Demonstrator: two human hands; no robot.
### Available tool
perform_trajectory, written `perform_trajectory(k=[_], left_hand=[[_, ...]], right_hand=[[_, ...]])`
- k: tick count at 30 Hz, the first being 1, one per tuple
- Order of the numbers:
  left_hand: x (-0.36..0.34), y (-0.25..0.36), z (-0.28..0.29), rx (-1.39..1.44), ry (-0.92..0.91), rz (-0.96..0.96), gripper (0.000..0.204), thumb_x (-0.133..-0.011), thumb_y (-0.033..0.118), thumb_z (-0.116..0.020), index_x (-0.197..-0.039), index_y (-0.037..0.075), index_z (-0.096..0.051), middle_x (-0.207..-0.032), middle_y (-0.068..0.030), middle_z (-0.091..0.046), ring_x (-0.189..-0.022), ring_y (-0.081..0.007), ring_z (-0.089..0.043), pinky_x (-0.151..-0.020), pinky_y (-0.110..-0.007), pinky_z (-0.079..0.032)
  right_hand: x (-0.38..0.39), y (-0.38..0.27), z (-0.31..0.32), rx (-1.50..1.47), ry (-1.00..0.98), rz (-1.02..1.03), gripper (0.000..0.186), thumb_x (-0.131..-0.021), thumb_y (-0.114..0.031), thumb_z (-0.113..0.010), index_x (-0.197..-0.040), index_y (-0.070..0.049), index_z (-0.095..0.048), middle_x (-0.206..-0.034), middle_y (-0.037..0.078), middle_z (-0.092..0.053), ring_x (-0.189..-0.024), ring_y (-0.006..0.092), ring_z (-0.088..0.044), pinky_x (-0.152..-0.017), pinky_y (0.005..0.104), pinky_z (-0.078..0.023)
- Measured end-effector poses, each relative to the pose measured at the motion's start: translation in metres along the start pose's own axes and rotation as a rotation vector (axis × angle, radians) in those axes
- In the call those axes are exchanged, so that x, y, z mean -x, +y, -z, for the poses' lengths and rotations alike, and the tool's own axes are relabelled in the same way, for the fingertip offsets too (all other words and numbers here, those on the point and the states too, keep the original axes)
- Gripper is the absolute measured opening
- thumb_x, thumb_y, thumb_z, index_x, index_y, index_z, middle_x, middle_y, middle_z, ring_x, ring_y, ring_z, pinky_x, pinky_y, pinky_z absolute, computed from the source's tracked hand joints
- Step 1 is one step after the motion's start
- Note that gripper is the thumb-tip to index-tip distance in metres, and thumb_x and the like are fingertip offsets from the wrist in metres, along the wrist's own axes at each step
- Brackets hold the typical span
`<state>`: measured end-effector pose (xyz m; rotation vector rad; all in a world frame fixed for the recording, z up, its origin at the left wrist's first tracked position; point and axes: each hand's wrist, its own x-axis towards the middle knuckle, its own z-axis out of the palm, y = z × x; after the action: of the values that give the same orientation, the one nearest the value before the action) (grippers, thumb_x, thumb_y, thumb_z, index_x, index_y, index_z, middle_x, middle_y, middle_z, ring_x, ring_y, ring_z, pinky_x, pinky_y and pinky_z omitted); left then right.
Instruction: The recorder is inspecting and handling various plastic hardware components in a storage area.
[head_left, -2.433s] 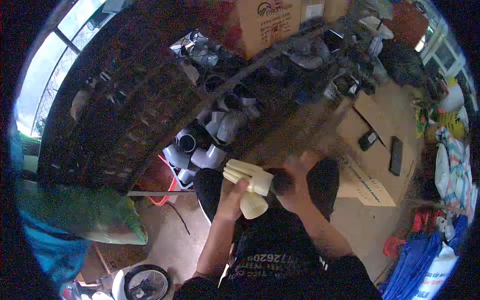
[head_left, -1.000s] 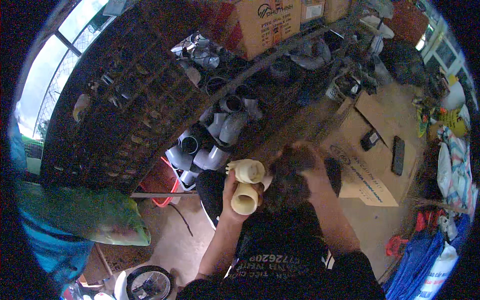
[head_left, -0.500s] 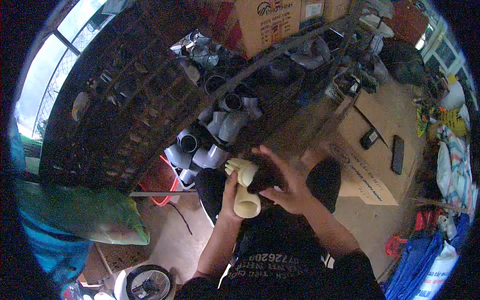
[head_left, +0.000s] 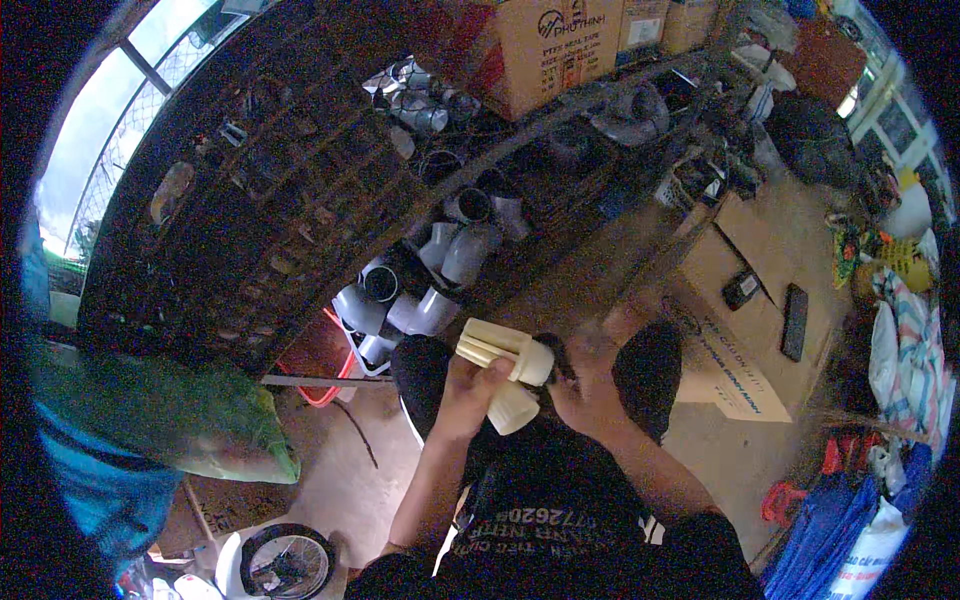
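Note:
My left hand (head_left: 465,395) is closed around a cream plastic pipe fitting (head_left: 487,340), its thumb pressed over the middle. The fitting has a long ribbed part, a rounded pale end pointing right, and a short pipe branch (head_left: 513,408) slanting down toward me. Close beside the rounded end is my right hand (head_left: 590,390), fingers bent inward around a small dark patch that I cannot make out. Whether those fingers touch the fitting is unclear in the shadow.
Grey pipe elbows and tees (head_left: 465,250) pile up beyond my knees. A dark rack (head_left: 300,220) of small parts stands at the left. Flattened cardboard (head_left: 740,340) with a remote control (head_left: 795,322) and a phone-like device (head_left: 741,290) lies right. A wheel (head_left: 288,560) shows lower left.
The fitting has turned in my left hand, so its ribbed side and rounded end show instead of the open pipe mouth. My right hand's spread fingers have curled in beside it.

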<state>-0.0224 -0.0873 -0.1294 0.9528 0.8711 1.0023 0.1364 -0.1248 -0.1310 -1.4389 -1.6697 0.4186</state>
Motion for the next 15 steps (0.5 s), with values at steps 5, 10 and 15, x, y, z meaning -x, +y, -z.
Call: perform_trajectory(k=[5, 10, 15], left_hand=[[0.006, -0.009, 0.001, -0.013, 0.042, -0.156, 0.040, -0.079, 0.021, -0.064, -0.109, -0.001, -0.050, -0.099, -0.0100, -0.059, -0.090, -0.0160, -0.057, -0.078, -0.031, -0.047], [-0.001, 0.000, 0.011, -0.067, -0.110, -0.069, 0.039, -0.080, 0.019, -0.063, -0.110, -0.002, -0.050, -0.101, -0.0097, -0.059, -0.092, -0.0164, -0.056, -0.080, -0.031, -0.045], [-0.002, -0.039, 0.011, -0.005, -0.053, 0.101, 0.041, -0.090, 0.026, -0.048, -0.118, -0.003, -0.044, -0.114, -0.0140, -0.051, -0.103, -0.0206, -0.049, -0.089, -0.031, -0.039]], right_hand=[[-0.006, 0.024, 0.016, -0.401, -0.066, -0.370, 0.033, -0.081, -0.011, -0.052, -0.112, -0.002, -0.050, -0.106, 0.012, -0.056, -0.098, 0.0248, -0.053, -0.085, 0.0370, -0.041], [-0.014, 0.020, 0.034, -0.915, 0.059, -0.524, 0.033, -0.085, -0.018, -0.050, -0.115, -0.003, -0.047, -0.114, 0.009, -0.053, -0.096, 0.0176, -0.053, -0.083, 0.0327, -0.043], [-0.024, -0.015, 0.008, -0.879, -0.447, -0.370, 0.044, -0.082, -0.014, -0.052, -0.124, -0.009, -0.042, -0.121, 0.008, -0.049, -0.107, 0.0211, -0.049, -0.092, 0.0344, -0.039]])
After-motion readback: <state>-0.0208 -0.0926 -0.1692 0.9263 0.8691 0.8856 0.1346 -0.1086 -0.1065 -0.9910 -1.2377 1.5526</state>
